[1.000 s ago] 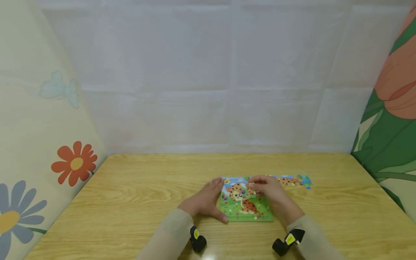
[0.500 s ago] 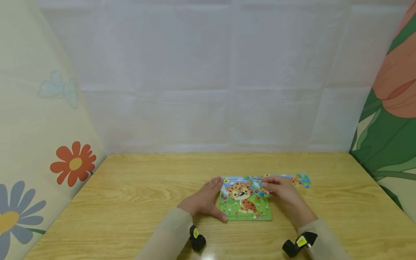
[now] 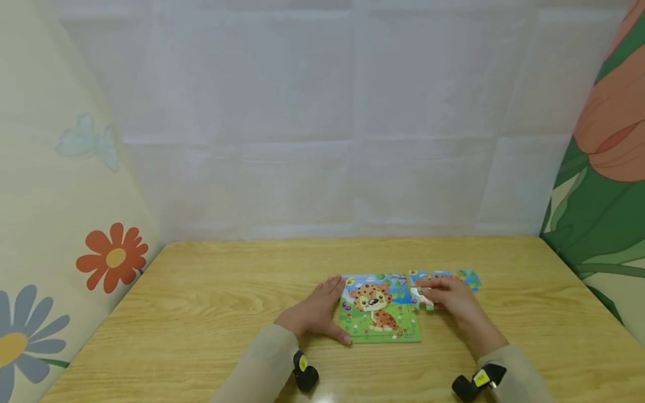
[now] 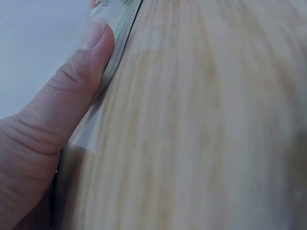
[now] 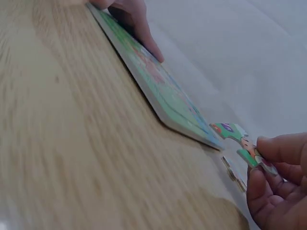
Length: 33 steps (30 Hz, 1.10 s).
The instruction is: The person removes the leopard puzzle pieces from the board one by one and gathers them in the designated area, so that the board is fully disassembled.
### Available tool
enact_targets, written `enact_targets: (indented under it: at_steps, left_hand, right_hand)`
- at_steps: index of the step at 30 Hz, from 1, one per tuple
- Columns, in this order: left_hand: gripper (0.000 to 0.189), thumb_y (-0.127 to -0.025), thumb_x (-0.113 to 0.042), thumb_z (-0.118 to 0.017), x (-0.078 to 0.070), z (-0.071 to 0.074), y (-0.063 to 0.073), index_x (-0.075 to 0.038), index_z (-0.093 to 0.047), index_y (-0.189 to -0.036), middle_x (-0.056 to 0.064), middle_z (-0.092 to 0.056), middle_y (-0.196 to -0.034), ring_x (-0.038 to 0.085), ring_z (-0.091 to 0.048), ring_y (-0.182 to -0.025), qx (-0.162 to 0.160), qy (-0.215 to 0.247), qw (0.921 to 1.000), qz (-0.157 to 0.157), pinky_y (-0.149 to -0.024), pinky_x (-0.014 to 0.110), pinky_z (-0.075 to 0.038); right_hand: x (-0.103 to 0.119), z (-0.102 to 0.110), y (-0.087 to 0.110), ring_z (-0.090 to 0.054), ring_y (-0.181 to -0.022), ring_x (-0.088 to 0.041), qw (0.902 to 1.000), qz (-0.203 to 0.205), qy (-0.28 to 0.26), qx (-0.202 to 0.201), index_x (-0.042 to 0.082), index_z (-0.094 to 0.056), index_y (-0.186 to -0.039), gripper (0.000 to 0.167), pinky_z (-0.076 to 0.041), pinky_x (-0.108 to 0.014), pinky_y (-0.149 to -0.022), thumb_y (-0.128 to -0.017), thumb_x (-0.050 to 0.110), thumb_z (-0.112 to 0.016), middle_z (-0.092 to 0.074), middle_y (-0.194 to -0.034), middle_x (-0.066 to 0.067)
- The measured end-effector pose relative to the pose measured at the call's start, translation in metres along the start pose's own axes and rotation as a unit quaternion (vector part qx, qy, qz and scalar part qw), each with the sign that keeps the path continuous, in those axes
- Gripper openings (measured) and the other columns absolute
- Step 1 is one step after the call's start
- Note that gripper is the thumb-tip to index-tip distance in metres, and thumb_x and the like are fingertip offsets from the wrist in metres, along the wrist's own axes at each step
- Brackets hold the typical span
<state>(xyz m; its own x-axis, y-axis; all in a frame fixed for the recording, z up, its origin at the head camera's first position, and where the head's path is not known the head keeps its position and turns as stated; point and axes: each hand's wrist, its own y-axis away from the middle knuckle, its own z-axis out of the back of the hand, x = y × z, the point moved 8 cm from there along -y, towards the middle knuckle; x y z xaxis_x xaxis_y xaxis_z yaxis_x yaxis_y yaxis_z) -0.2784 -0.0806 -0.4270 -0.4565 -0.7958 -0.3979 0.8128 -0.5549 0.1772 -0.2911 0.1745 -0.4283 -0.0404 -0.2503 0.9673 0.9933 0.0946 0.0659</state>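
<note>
A square puzzle board (image 3: pixel 380 324) with a spotted leopard cub on green and blue lies flat on the table. My left hand (image 3: pixel 318 310) rests along its left side, fingers spread toward the far left corner and thumb at the near left corner. In the left wrist view the thumb (image 4: pixel 72 91) presses at the board's edge. Just right of the board, my right hand (image 3: pixel 456 299) pinches a puzzle piece (image 5: pixel 232 132), tilted, with green, orange and a purple flower on it. Thumb and fingers hide part of the piece.
Behind the right hand, several joined-looking puzzle pieces (image 3: pixel 472 279) lie in a row on the wooden table (image 3: pixel 242 274). A white cloth (image 3: pixel 292 123) hangs past the table's far edge, with flower-print cloths at both sides.
My right hand has moved right with the puzzle piece, from over the board's upper right to beside it, uncovering the cub's face. The left hand stays in place.
</note>
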Motion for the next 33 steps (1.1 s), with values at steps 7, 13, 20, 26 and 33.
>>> enact_targets:
  at_steps: [7,13,20,26,33]
  left_hand:
    - [0.125,-0.059,-0.057,-0.079,0.0,0.001,0.001,0.003,-0.012,-0.147,0.019,-0.007,-0.154,0.031,-0.006,-0.142,-0.002,-0.006,1.0,-0.001,-0.116,0.044,-0.008]
    - [0.125,-0.059,-0.057,-0.079,0.0,0.0,0.0,0.002,-0.012,-0.147,0.019,-0.007,-0.154,0.031,-0.005,-0.142,0.001,-0.008,1.0,0.003,-0.116,0.044,-0.008]
    - [0.125,-0.06,-0.057,-0.078,0.002,-0.001,-0.001,0.002,-0.012,-0.147,0.018,-0.006,-0.154,0.031,-0.005,-0.142,0.003,-0.003,1.0,0.007,-0.116,0.044,-0.007]
    - [0.124,-0.06,-0.057,-0.078,0.001,0.0,0.0,0.001,-0.012,-0.147,0.018,-0.006,-0.154,0.031,-0.005,-0.142,0.002,-0.004,1.0,0.005,-0.116,0.044,-0.007]
    - [0.125,-0.059,-0.058,-0.078,0.001,0.0,0.0,0.001,-0.012,-0.147,0.018,-0.006,-0.154,0.031,-0.005,-0.142,0.002,-0.003,1.0,0.003,-0.116,0.044,-0.007]
  right_hand:
    - [-0.007,0.006,0.0,-0.056,-0.069,-0.004,0.9994,-0.027,0.004,-0.019,-0.015,-0.056,-0.11,0.031,-0.05,-0.021,-0.058,-0.086,0.004,-0.062,-0.06,-0.099,-0.006]
    - [-0.005,0.007,-0.001,-0.055,-0.065,-0.008,0.9974,-0.014,0.065,-0.028,-0.012,-0.061,-0.102,0.025,-0.049,-0.024,-0.056,-0.082,0.004,-0.065,-0.063,-0.078,0.0]
    - [0.009,0.012,0.001,-0.057,-0.069,-0.014,0.9718,0.031,0.219,-0.082,-0.005,-0.064,-0.091,0.02,-0.046,-0.025,-0.06,-0.076,0.008,-0.07,-0.065,-0.076,-0.008]
    - [0.015,0.01,0.002,-0.061,-0.076,-0.024,0.9601,0.046,0.261,-0.09,-0.005,-0.064,-0.092,0.023,-0.051,-0.035,-0.066,-0.076,0.01,-0.071,-0.066,-0.081,-0.013]
    - [0.02,0.007,0.003,-0.059,-0.076,-0.024,0.9487,0.06,0.295,-0.097,-0.004,-0.065,-0.091,0.022,-0.05,-0.04,-0.067,-0.076,0.011,-0.072,-0.065,-0.08,-0.011]
